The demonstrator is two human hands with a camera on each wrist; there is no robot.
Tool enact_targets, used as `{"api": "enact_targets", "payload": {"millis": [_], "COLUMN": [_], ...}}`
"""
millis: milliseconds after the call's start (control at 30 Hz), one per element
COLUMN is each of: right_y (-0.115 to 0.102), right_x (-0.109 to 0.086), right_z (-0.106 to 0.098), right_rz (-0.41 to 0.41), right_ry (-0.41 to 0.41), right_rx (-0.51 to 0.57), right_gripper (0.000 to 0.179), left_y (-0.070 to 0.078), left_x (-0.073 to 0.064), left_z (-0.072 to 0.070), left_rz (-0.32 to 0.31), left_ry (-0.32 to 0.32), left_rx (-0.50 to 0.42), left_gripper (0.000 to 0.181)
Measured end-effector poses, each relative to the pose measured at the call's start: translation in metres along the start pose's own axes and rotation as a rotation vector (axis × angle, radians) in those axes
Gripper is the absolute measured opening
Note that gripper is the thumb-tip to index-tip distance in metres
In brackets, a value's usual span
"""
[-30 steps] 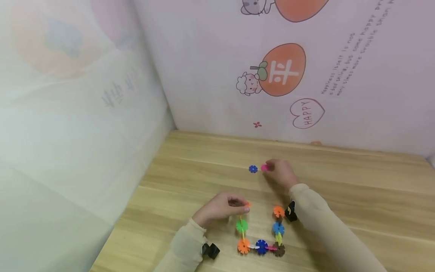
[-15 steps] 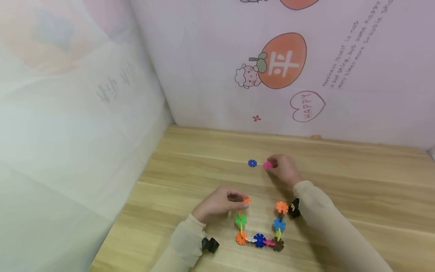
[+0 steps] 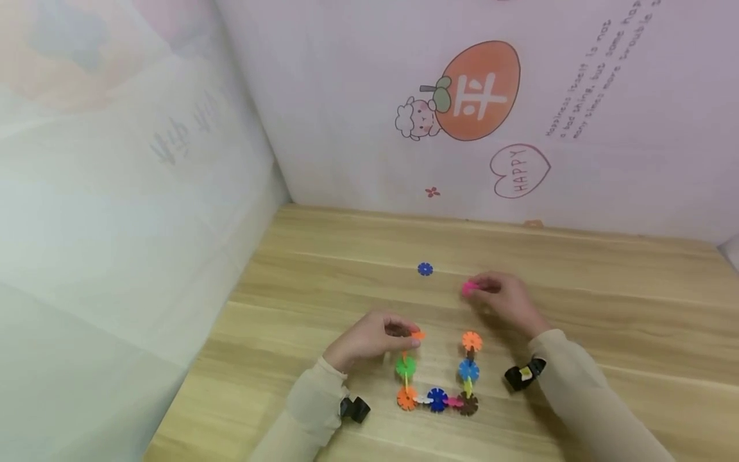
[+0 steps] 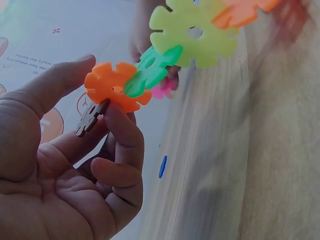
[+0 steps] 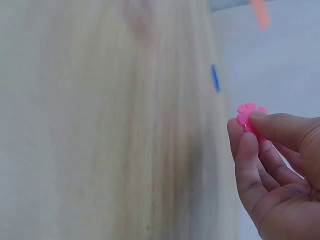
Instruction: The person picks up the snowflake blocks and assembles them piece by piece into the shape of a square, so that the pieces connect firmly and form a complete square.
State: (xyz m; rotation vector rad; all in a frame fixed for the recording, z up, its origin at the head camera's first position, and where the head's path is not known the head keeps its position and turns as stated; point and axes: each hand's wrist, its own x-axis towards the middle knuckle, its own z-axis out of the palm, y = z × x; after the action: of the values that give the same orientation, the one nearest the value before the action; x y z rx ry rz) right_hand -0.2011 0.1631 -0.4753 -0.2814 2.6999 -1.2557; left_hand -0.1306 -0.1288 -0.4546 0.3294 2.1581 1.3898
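My left hand (image 3: 372, 338) pinches one end of a U-shaped chain of interlocked plastic snowflake discs. In the left wrist view its thumb and fingers are at an orange disc (image 4: 102, 80), with a brown disc (image 4: 89, 120) slotted in below and a green disc (image 4: 155, 70) joined on the other side. The chain runs past a dark blue disc (image 3: 437, 400) and a light blue disc (image 3: 469, 369) to its other end, another orange disc (image 3: 471, 341). Beyond that end, my right hand (image 3: 510, 303) holds a loose pink disc (image 5: 245, 115) between thumb and fingers, above the table.
A single blue disc (image 3: 424, 269) lies on the wooden table (image 3: 335, 256) toward the back. Printed white sheeting (image 3: 358, 128) rises behind the table and along its left side. Each wrist carries a small black camera (image 3: 355, 409).
My right hand has lifted the pink disc away from beside the blue one and drawn it right and nearer. My left hand keeps its hold on the chain's end. The view has tilted slightly downward.
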Motion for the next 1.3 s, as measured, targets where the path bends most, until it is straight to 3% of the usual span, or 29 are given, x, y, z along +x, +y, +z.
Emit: {"api": "enact_targets", "payload": {"millis": [333, 533, 800, 1300], "right_y": [-0.032, -0.049, -0.064, -0.068], "right_x": [-0.032, -0.044, -0.056, -0.065], "right_z": [0.000, 0.004, 0.025, 0.045], "right_rz": [0.083, 0.095, 0.075, 0.106], "right_ry": [-0.069, -0.093, -0.136, -0.171], "right_rx": [0.201, 0.225, 0.228, 0.266], "right_gripper": [0.035, 0.033, 0.025, 0.022], "left_y": [0.002, 0.003, 0.001, -0.002], "left_x": [0.004, 0.005, 0.008, 0.007], "left_z": [-0.004, -0.005, -0.005, 0.000], "left_rz": [-0.004, -0.002, 0.005, 0.010], "left_ry": [0.021, 0.025, 0.027, 0.003], "left_rx": [0.020, 0.037, 0.047, 0.052], "left_gripper": [0.027, 0.027, 0.025, 0.025]}}
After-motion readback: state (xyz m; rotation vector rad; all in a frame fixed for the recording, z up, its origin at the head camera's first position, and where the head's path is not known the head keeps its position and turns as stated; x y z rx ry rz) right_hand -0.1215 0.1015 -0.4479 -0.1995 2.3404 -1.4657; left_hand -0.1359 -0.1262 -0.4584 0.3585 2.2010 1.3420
